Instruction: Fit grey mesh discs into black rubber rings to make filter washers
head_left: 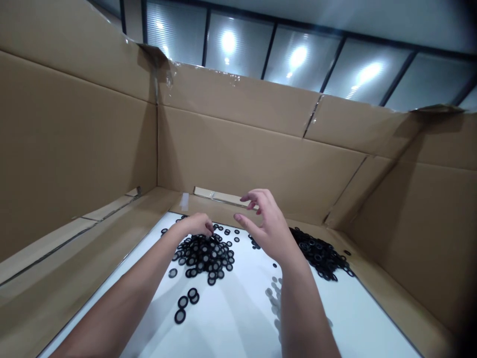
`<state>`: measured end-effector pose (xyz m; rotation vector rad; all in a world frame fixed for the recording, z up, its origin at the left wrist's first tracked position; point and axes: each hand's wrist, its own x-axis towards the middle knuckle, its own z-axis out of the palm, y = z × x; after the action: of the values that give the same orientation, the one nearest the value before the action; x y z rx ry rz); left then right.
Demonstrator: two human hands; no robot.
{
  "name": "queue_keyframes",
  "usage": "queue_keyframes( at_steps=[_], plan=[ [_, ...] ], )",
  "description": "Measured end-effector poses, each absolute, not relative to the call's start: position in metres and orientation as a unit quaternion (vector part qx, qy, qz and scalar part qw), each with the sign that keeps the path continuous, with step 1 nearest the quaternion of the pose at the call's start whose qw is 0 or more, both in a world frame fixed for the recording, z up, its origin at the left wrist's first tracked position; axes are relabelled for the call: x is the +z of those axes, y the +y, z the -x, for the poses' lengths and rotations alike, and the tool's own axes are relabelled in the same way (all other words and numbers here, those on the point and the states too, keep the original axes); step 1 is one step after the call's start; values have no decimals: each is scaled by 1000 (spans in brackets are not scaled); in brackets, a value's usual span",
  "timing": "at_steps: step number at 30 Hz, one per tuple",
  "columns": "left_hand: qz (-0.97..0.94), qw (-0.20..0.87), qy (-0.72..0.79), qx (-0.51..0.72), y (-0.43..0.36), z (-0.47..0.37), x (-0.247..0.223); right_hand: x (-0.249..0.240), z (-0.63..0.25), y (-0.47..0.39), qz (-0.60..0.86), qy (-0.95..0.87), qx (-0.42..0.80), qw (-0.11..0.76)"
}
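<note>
My left hand (199, 224) is at the far side of a heap of black-rimmed round pieces with grey centres (204, 256). Its fingers are pressed together low over the heap, and whatever is between them is hidden. Raised above the white board, my right hand (264, 223) has its thumb and fingers apart and holds nothing. A small cluster of dark round pieces (255, 242) lies below it. To the right of my right forearm is a pile of black rings (320, 253). Several black-rimmed discs (182, 302) lie loose nearer to me.
Tall cardboard walls (242, 144) surround the white board (223, 323). Translucent grey discs (274, 296) lie beside my right forearm, partly hidden by it. A single black ring (347, 252) sits at the board's right edge. Cardboard strips (223, 197) run along the wall bases.
</note>
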<state>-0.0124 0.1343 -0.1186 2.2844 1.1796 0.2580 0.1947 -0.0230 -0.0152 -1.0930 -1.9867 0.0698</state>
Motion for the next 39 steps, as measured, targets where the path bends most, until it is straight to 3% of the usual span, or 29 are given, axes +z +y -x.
queue_keyframes(
  at_steps=[6,14,15,18,25,32,39],
  plan=[
    [-847,235,457,136,128,14,-106,-10,-207,-25,430,-784,-6,449],
    [-838,218,401,299,56,16,-30,-21,-313,-18,500,-609,-118,605],
    [-835,227,387,319,45,16,-23,-31,-334,-12,544,-591,-121,583],
    [-838,245,338,352,15,19,-9,-70,-387,6,715,-575,-104,385],
    [-853,209,295,376,-13,25,3,-157,-426,23,800,-574,-50,168],
    [-847,203,289,397,-4,28,-1,-170,-431,34,817,-567,-59,92],
    [-869,193,264,371,-5,23,4,-138,-418,21,797,-586,-51,134]
  ],
)
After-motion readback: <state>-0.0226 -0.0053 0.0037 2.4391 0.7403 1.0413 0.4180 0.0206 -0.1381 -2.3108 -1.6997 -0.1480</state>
